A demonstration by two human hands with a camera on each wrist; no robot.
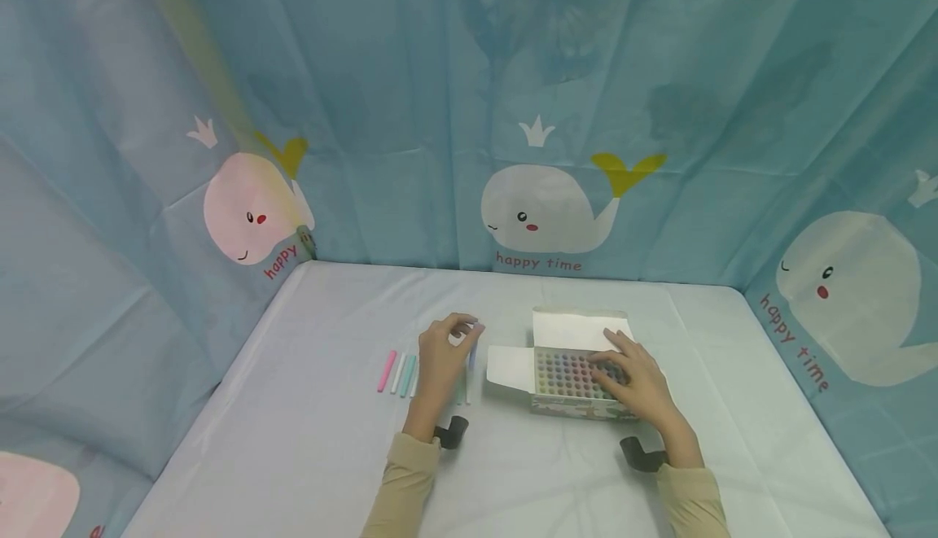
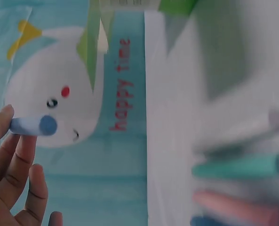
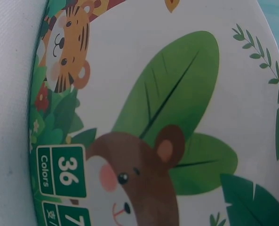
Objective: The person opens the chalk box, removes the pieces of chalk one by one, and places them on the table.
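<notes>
My left hand (image 1: 442,356) pinches a pale blue marker (image 2: 33,125) between thumb and fingertips, raised over the table left of the open box (image 1: 582,406). Rows of round, coloured marker ends (image 1: 567,375) fill that box. My right hand (image 1: 636,375) reaches over the box's right side, its fingers spread and touching the marker ends or just above them; contact is unclear. In the right wrist view, the printed box side (image 3: 195,94) with animals and "36 Colors" covers most of the picture, and the right fingers are largely hidden.
Loose markers lie in a row left of the box, among them a pink one (image 1: 386,371) and a teal one (image 2: 238,166); the left forearm covers part of the row. White flaps (image 1: 510,365) fold out from the box. A whale-print curtain (image 1: 410,115) hangs behind the white table (image 1: 278,440).
</notes>
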